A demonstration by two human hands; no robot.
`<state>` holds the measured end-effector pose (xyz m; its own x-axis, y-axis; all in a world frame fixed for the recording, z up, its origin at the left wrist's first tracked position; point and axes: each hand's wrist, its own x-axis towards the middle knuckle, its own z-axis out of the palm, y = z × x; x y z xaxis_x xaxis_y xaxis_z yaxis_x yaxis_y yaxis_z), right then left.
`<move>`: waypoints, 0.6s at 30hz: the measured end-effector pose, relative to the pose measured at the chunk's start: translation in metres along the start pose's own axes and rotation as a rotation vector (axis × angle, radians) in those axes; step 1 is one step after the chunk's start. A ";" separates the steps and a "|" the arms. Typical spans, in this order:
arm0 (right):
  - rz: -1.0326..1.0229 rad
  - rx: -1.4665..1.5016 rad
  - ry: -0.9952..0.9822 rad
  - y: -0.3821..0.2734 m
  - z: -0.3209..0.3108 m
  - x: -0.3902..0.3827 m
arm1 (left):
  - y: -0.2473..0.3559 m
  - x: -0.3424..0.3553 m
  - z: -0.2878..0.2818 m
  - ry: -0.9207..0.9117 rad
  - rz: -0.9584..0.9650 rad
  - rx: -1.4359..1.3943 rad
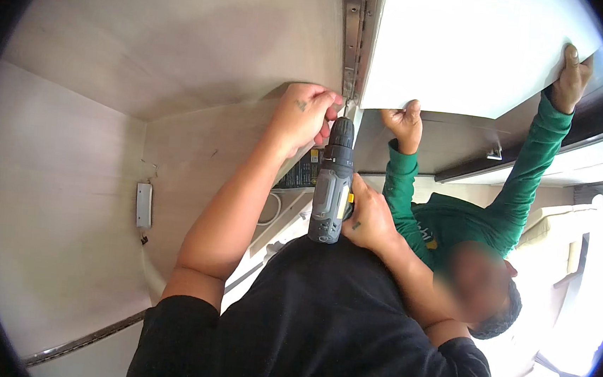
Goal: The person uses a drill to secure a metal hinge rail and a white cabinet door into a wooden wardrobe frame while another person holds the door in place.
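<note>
Pale panelling (60, 191) left of the drill (331, 191), room right of it blown out by glare; 1 white panel (468, 53) up-right of the drill, top cut off, held by 1 co-worker (448, 218) in green sleeves, both hands; 1 hinge strip (352, 44) straight above the drill, running out of frame; 1 drill, chuck up; right hand (372, 219) wrapped round its mostly hidden handle; left hand (303, 118) beside its bit, fingers curled, can't tell if pinching anything

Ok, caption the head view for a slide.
Right hand aims a drill at a metal hinge, left hand beside the bit, while a co-worker holds a white panel.
</note>
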<state>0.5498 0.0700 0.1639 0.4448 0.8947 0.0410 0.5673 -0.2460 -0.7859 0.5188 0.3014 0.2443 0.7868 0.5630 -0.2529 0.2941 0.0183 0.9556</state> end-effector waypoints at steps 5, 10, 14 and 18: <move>0.007 0.017 -0.028 -0.001 -0.005 0.000 | -0.001 0.006 0.009 -0.001 -0.017 -0.026; 0.013 0.030 -0.058 -0.003 -0.008 0.000 | -0.002 0.004 0.011 0.040 0.005 -0.050; 0.004 0.033 -0.028 -0.002 -0.010 -0.001 | -0.002 0.003 0.014 0.051 0.009 -0.047; 0.000 0.059 -0.015 -0.002 -0.009 -0.001 | -0.004 0.005 0.015 0.056 0.022 -0.062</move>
<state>0.5548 0.0666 0.1716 0.4338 0.9005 0.0320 0.5251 -0.2238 -0.8211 0.5297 0.2922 0.2369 0.7608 0.6088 -0.2247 0.2416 0.0556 0.9688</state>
